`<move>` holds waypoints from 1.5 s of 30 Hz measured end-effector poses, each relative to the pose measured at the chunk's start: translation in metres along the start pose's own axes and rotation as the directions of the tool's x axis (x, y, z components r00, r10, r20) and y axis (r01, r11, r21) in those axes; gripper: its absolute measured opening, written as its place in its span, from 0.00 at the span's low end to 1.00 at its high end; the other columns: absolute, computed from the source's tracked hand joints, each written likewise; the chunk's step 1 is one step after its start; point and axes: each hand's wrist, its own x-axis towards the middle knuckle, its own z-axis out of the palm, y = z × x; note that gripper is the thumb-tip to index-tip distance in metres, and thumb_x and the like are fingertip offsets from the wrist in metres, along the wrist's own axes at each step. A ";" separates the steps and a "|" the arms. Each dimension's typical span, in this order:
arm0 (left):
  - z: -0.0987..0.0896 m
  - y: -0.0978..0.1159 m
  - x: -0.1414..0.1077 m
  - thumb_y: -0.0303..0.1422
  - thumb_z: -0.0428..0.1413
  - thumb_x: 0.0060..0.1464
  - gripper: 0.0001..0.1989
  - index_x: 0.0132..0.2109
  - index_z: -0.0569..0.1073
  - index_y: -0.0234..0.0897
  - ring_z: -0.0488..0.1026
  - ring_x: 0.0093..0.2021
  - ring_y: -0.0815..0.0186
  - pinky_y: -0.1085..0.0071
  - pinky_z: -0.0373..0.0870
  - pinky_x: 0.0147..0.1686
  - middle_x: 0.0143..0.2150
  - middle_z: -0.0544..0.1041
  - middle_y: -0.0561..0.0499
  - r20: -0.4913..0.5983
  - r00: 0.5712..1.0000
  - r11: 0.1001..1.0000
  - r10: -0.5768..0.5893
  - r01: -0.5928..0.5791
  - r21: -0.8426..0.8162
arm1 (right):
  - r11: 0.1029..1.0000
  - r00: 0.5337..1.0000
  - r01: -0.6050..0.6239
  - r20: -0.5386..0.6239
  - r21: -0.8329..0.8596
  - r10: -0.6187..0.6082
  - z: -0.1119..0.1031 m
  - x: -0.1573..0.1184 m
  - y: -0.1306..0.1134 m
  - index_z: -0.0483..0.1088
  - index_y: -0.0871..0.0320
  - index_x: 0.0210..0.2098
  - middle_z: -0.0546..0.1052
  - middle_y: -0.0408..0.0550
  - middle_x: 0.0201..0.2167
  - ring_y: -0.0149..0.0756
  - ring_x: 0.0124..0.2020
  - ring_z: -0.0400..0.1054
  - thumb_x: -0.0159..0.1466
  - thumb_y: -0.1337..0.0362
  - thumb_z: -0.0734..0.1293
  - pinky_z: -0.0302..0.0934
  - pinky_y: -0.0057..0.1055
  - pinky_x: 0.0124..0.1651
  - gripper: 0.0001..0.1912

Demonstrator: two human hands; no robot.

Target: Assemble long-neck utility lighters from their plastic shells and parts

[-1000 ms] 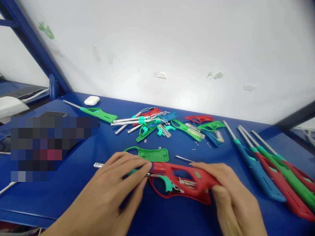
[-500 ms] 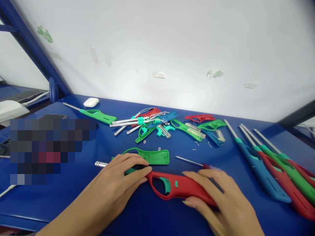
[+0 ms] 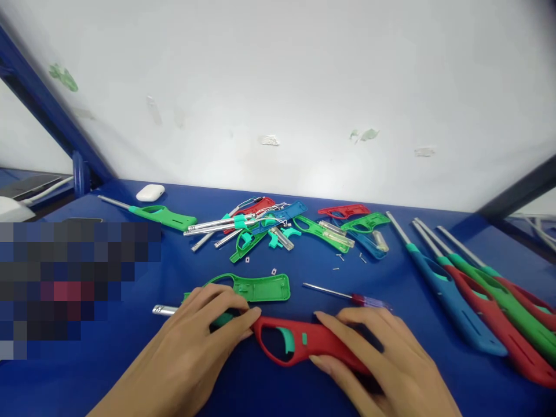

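Observation:
A red lighter [image 3: 304, 341] with a teal trigger and a metal tube lies low over the blue table, held from both ends. My left hand [image 3: 204, 336] pinches its neck, where the red body meets the tube. My right hand [image 3: 377, 353] grips the body's rear end between thumb and fingers. Just beyond my left hand lies an open green half shell [image 3: 264, 288]. A screwdriver [image 3: 332, 291] with a red and clear handle rests beyond my right hand.
Loose shells, metal tubes [image 3: 217, 224], teal triggers and clear tanks [image 3: 339, 234] pile at the back middle. Several lighters, including a blue one [image 3: 460, 307], line the right. A green lighter [image 3: 167, 218] and white case [image 3: 150, 192] sit back left. Small screws lie mid-table.
The camera view has shifted slightly, so the table's contents appear lower and further left. Both hands keep their hold on the red lighter.

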 end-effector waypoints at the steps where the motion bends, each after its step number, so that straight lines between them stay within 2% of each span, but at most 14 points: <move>1: 0.001 -0.001 -0.001 0.18 0.48 0.68 0.21 0.54 0.79 0.43 0.74 0.49 0.66 0.71 0.72 0.53 0.48 0.81 0.53 0.002 1.000 1.000 -0.006 0.006 -0.006 | 1.000 1.000 -0.004 -0.003 -0.007 0.004 0.000 0.000 0.000 0.80 0.52 0.55 0.83 0.51 0.44 0.44 0.43 0.82 0.77 0.48 0.64 0.77 0.37 0.41 0.20; 9: 0.004 0.002 -0.001 0.15 0.46 0.66 0.24 0.52 0.79 0.46 0.75 0.48 0.64 0.69 0.71 0.50 0.47 0.81 0.54 -0.032 0.999 1.000 -0.001 0.002 0.012 | 0.999 0.998 -0.038 0.055 -0.007 0.038 -0.004 0.001 -0.003 0.80 0.50 0.57 0.83 0.51 0.45 0.44 0.43 0.82 0.78 0.49 0.62 0.77 0.35 0.39 0.20; 13: 0.002 0.006 -0.003 0.13 0.46 0.57 0.29 0.54 0.79 0.45 0.75 0.49 0.62 0.66 0.69 0.52 0.47 0.83 0.54 -0.066 0.996 0.989 0.052 -0.042 0.140 | 0.999 0.995 -0.036 0.094 -0.002 0.037 -0.004 0.000 -0.002 0.79 0.50 0.58 0.82 0.50 0.45 0.44 0.42 0.82 0.78 0.49 0.61 0.76 0.35 0.36 0.20; 17: 0.001 0.008 -0.004 0.12 0.46 0.54 0.29 0.54 0.79 0.43 0.76 0.49 0.61 0.65 0.66 0.53 0.47 0.84 0.55 -0.083 0.991 0.968 0.104 -0.081 0.238 | 0.999 0.993 -0.041 0.108 0.014 0.040 -0.003 -0.001 -0.002 0.78 0.49 0.59 0.82 0.49 0.45 0.43 0.41 0.81 0.77 0.49 0.63 0.77 0.36 0.38 0.19; 21: 0.002 0.007 -0.002 0.13 0.47 0.57 0.28 0.53 0.79 0.43 0.79 0.45 0.62 0.65 0.68 0.51 0.44 0.85 0.56 -0.080 0.991 0.965 0.112 -0.089 0.245 | 0.996 0.994 -0.058 0.092 0.070 0.052 -0.001 -0.003 -0.002 0.78 0.48 0.56 0.82 0.47 0.45 0.42 0.42 0.82 0.76 0.50 0.65 0.77 0.36 0.43 0.16; 24: 0.001 0.006 -0.001 0.16 0.48 0.61 0.23 0.51 0.79 0.44 0.79 0.40 0.64 0.67 0.70 0.45 0.41 0.85 0.57 -0.105 0.991 0.980 0.088 -0.067 0.186 | 0.991 0.994 -0.078 0.085 0.109 0.068 0.000 -0.003 -0.001 0.76 0.49 0.54 0.82 0.47 0.46 0.43 0.45 0.82 0.73 0.50 0.69 0.77 0.36 0.45 0.15; 26: 0.000 0.006 -0.003 0.21 0.50 0.67 0.17 0.51 0.79 0.45 0.79 0.41 0.65 0.69 0.72 0.44 0.42 0.84 0.56 -0.131 0.990 0.992 0.053 -0.037 0.123 | 0.981 0.991 -0.103 0.100 0.167 0.087 0.000 -0.002 -0.001 0.75 0.49 0.52 0.83 0.46 0.45 0.42 0.44 0.82 0.72 0.50 0.71 0.77 0.34 0.46 0.14; 29: 0.001 0.007 -0.007 0.31 0.54 0.72 0.09 0.54 0.77 0.45 0.79 0.46 0.66 0.73 0.73 0.47 0.45 0.83 0.54 -0.144 0.990 0.996 0.002 0.010 0.083 | 0.951 0.985 -0.160 0.108 0.265 0.135 -0.001 0.000 -0.002 0.73 0.50 0.48 0.83 0.43 0.39 0.38 0.37 0.81 0.74 0.49 0.69 0.77 0.30 0.42 0.13; 32: 0.005 0.008 -0.010 0.27 0.51 0.72 0.14 0.55 0.78 0.46 0.77 0.44 0.68 0.74 0.73 0.46 0.44 0.80 0.53 -0.183 0.983 0.994 0.023 -0.003 0.112 | 0.931 0.981 -0.188 0.108 0.311 0.162 -0.003 0.002 -0.005 0.74 0.49 0.45 0.83 0.42 0.37 0.37 0.35 0.80 0.76 0.48 0.64 0.76 0.29 0.41 0.14; 36: 0.010 0.008 -0.011 0.19 0.50 0.67 0.20 0.57 0.77 0.45 0.73 0.42 0.70 0.77 0.71 0.44 0.43 0.75 0.53 -0.167 0.985 0.997 0.047 -0.035 0.071 | 0.953 0.993 -0.121 0.034 0.278 0.116 -0.008 0.007 -0.010 0.78 0.46 0.52 0.85 0.41 0.39 0.39 0.39 0.83 0.76 0.45 0.63 0.77 0.30 0.43 0.18; 40: 0.012 0.012 -0.011 0.22 0.51 0.68 0.18 0.58 0.76 0.43 0.71 0.49 0.65 0.73 0.70 0.48 0.48 0.75 0.50 -0.115 0.992 0.992 0.055 -0.041 0.120 | 0.948 0.995 -0.077 -0.034 0.309 0.092 -0.013 0.012 -0.015 0.80 0.48 0.46 0.86 0.36 0.34 0.33 0.32 0.82 0.76 0.45 0.63 0.75 0.28 0.40 0.19; 45: 0.010 0.024 -0.005 0.28 0.47 0.72 0.16 0.60 0.73 0.39 0.72 0.53 0.59 0.65 0.69 0.53 0.52 0.77 0.47 -0.159 0.982 0.977 0.105 -0.072 0.200 | 0.952 0.995 -0.036 -0.076 0.305 0.062 -0.017 0.014 -0.019 0.81 0.52 0.46 0.88 0.36 0.35 0.31 0.29 0.82 0.77 0.48 0.64 0.73 0.27 0.38 0.18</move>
